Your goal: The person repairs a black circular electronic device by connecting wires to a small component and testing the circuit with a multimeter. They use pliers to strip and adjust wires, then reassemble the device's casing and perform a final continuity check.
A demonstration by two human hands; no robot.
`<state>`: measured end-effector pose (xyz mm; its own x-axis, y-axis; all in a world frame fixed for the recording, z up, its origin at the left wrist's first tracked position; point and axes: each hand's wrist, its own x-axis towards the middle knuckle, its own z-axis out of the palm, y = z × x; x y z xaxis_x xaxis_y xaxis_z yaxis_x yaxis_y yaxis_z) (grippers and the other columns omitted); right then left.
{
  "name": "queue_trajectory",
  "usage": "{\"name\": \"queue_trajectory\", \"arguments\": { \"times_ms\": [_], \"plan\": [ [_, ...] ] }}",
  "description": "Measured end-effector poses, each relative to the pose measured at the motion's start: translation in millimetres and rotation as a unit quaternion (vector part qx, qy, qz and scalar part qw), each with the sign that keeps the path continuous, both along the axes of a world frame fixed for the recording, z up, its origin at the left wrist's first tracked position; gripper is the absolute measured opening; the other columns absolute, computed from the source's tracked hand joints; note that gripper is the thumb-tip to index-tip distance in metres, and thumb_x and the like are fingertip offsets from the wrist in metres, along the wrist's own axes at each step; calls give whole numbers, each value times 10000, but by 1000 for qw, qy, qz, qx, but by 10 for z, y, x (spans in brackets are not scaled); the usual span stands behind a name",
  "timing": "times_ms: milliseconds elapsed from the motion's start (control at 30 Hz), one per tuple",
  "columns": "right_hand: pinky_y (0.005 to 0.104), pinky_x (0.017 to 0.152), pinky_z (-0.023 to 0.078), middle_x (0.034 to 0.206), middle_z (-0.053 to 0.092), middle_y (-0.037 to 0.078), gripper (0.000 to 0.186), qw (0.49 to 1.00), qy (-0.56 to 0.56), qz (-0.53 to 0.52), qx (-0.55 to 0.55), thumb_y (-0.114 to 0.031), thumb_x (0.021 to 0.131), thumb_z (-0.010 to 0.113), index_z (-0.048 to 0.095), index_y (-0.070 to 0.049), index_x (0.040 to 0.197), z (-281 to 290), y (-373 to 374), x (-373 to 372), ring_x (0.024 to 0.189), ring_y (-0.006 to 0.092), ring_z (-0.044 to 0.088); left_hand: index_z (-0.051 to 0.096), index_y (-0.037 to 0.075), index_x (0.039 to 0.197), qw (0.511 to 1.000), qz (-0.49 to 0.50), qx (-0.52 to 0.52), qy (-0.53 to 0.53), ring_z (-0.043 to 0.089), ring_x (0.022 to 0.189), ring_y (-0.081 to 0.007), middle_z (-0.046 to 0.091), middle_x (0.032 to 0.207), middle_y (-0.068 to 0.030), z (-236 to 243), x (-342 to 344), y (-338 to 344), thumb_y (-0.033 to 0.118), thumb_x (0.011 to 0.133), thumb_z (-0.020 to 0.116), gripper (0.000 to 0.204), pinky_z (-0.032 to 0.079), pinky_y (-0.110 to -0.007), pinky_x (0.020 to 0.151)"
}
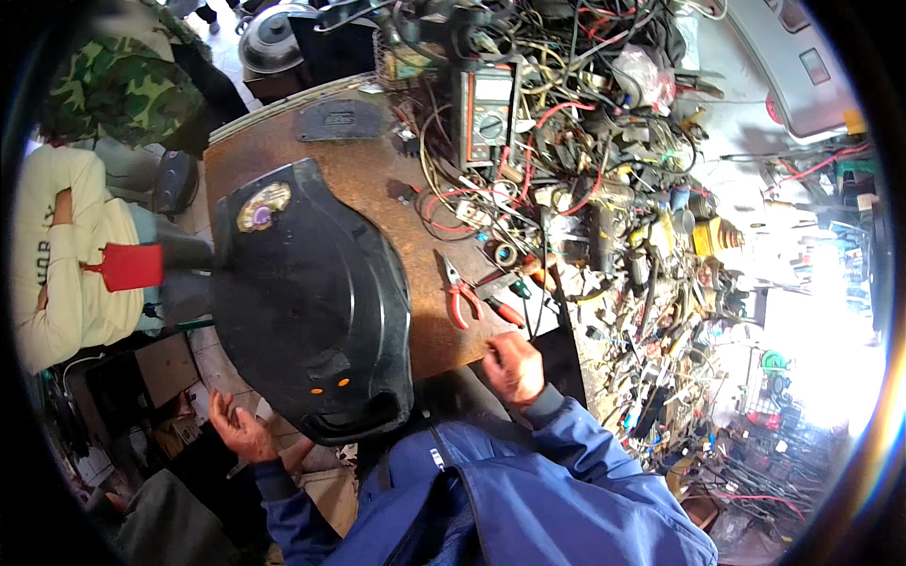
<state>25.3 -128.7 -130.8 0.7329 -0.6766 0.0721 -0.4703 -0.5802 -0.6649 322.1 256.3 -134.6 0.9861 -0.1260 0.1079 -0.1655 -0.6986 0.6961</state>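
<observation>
A large black plastic appliance housing [302,292], with a round sticker at one end and a handle cut-out and two orange marks at the other, lies across the table's left part and overhangs its near edge. Beside its near left side, apart from it, my left hand [242,429] is held with fingers spread and nothing in them. My right hand [514,370] rests at the table's near edge with curled fingers; whether anything is in them is hidden. Just beyond it lie red-handled pliers [461,294] and a red-and-black screwdriver handle [507,312].
A multimeter [489,111] stands at the back of the brown table [382,184], beside a flat dark panel [340,121]. Heaped cables, tools and parts [623,217] fill the right side. A person in a cream top [71,255] is at the left, near a red paddle-shaped thing [132,267].
</observation>
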Motion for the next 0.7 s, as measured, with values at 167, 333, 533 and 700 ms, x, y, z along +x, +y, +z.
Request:
{"name": "queue_trajectory", "arguments": {
  "times_ms": [167,333,533,700],
  "plan": [
    [432,668,535,840,671,189,162,967,80,-231,70,-129,876,736,677,4,946,-86,-492,-528,742,366,671,558,9,1336,998,-4,-42,39,600,1111,-220,571,1334,-115,319,-475,-217,8,945,496,396,489,-354,972],
    [477,644,524,835,675,193,395,959,110,-235,-118,-313,864,790,636,9,1032,-86,-1368,86,734,397,677,617,1,1171,994,-89,-57,6,604,1070,-226,593,1266,-140,664,-707,-903,-14,921,522,268,484,-341,960],
    [549,708,540,901,691,260,342,969,166,-165,-73,-304,891,698,594,-3,1016,-455,-1988,423,823,472,678,653,-6,982,983,-162,-81,-14,662,994,-298,655,1116,-188,739,-788,-1345,-76,818,554,204,528,-380,921],
    [427,653,558,887,734,230,319,989,52,22,136,-161,851,717,692,15,1116,550,-1425,686,760,338,733,659,-1,959,988,-128,-82,-6,675,974,-302,673,1080,-186,637,-822,-1258,-83,816,578,184,535,-381,900]
  ]
}}
